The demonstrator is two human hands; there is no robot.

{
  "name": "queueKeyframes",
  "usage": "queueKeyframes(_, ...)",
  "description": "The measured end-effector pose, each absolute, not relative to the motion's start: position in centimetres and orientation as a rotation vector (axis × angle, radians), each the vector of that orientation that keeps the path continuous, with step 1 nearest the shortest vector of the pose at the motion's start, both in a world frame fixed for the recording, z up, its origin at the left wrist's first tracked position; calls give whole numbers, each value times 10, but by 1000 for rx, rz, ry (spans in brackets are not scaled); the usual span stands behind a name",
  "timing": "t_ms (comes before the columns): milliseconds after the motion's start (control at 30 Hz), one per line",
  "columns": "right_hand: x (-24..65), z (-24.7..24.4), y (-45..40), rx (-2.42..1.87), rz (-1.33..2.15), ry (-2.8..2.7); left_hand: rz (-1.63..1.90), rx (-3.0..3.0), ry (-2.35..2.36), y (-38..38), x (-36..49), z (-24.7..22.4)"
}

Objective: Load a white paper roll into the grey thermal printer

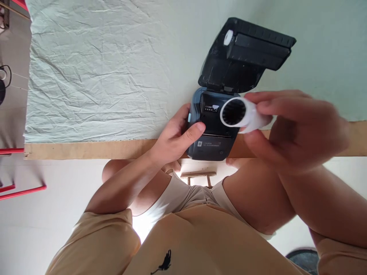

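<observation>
A dark label printer lies at the table's front edge, its black lid swung open toward the far side. My left hand grips the printer's left side, thumb resting on top and fingers out of sight beneath or behind it. Above the printer's right side, my right hand pinches a white paper roll between thumb and fingers. The roll's hollow core faces left, over the open paper bay. Whether the roll touches the printer I cannot tell. The right hand is slightly blurred.
A wrinkled pale green cloth covers the table, with a bare wooden edge along the front. Red bars stand at the left over the pale floor. A black cable shows at the far left, and a dark round object at lower right.
</observation>
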State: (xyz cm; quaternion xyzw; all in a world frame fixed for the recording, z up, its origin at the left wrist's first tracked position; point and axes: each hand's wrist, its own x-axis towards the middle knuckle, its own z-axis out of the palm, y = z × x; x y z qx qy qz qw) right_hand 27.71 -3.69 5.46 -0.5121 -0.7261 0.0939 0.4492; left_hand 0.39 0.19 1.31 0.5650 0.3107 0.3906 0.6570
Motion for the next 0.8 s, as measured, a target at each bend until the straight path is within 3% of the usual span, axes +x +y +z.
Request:
queueKeyframes(200,258,51,-23,-1011,-147,-1888,936,1396,454,13,1,-2)
queueKeyframes(800,277,60,-33,-867,77,-2213,928,1444,467,11,-1,5)
